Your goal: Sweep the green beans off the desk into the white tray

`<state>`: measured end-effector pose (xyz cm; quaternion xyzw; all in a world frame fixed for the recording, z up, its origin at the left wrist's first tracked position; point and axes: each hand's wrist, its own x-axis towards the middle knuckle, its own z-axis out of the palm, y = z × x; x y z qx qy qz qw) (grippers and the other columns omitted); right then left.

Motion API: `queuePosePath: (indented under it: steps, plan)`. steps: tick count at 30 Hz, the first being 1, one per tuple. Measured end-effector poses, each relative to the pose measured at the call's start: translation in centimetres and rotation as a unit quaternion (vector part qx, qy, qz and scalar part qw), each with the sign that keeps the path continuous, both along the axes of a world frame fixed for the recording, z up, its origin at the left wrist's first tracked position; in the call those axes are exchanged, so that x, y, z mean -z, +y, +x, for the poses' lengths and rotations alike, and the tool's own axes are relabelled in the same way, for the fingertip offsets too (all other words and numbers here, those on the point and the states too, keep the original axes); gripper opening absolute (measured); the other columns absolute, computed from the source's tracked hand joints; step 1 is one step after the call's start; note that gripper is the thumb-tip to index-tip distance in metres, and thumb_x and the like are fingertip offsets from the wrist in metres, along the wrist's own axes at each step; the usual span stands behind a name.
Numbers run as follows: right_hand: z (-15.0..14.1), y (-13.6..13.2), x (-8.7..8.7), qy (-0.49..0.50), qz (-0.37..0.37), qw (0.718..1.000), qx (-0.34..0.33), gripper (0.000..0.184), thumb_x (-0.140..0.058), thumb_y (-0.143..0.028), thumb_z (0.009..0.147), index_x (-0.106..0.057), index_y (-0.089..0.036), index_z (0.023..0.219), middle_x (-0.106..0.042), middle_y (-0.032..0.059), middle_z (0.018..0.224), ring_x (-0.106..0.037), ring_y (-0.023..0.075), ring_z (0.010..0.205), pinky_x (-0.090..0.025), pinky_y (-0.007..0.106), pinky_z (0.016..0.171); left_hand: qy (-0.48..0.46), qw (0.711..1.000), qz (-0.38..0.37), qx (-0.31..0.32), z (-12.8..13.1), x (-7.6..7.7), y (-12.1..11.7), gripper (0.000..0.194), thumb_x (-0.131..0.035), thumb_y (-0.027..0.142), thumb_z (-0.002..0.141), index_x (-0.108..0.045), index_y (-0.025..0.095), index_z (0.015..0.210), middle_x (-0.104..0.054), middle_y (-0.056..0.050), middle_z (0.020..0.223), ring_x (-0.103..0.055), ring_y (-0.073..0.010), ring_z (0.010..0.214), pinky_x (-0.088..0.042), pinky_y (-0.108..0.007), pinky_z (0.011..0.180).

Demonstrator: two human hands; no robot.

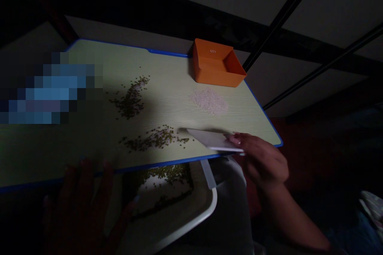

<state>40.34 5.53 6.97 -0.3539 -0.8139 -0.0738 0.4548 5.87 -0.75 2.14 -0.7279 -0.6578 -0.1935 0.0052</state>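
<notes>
Across the middle of the view stretches the bench, pale with a blue rim. Below its near edge sits a white tub with green beans inside; at the far right stands an orange box. The right hand has its fingers clamped on a white card. The left hand, dim, is at the near edge, fingers apart; whether they press down I cannot tell. Between box and card lies a pale heap, and well left of it a far streak of beans. The near streak lies left of the right fingers, just beyond the card's tip, its long axis roughly along the near edge; the left fingertips are near its other end.
</notes>
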Motion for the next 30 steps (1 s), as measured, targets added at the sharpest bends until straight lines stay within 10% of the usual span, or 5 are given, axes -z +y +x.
queuePosePath:
  steps: [5, 11, 30]
  plan:
    - [0.2, 1.8, -1.6, 0.167, -0.088, 0.970, 0.156, 0.024, -0.066, -0.019, 0.091, -0.074, -0.029, 0.111, -0.079, 0.0037, 0.103, -0.076, 0.0205, 0.092, -0.064, 0.034, 0.079, -0.006, 1.000, -0.003, -0.001, 0.1, 0.0, 0.0, 0.076, -0.040, 0.041, 0.088, -0.003, 0.039, 0.154, 0.003, 0.003, 0.172, -0.004, -0.0354, 0.158, -0.011, -0.073, 0.123]
    - [-0.3, 4.3, -1.9, 0.244, -0.255, 0.926, 0.137, 0.012, -0.071, -0.030, 0.085, -0.078, -0.023, 0.092, -0.080, 0.0046, 0.093, -0.075, 0.0193, 0.081, -0.060, 0.032, 0.070, -0.012, 1.000, -0.002, -0.008, 0.2, 0.0, 0.0, 0.076, -0.039, 0.041, 0.088, -0.002, 0.039, 0.154, 0.002, 0.001, 0.173, -0.003, -0.0354, 0.158, -0.009, -0.072, 0.123]
    - [-0.4, 4.6, -0.5, 0.273, -0.305, 0.906, 0.106, 0.011, -0.071, -0.030, 0.083, -0.079, -0.024, 0.089, -0.081, 0.0037, 0.089, -0.073, 0.0188, 0.080, -0.059, 0.034, 0.070, -0.008, 0.999, -0.036, -0.018, 0.3, -0.4, 0.0, 0.074, -0.036, 0.044, 0.090, 0.002, 0.040, 0.154, 0.004, 0.000, 0.173, 0.002, -0.0338, 0.159, -0.009, -0.074, 0.122]
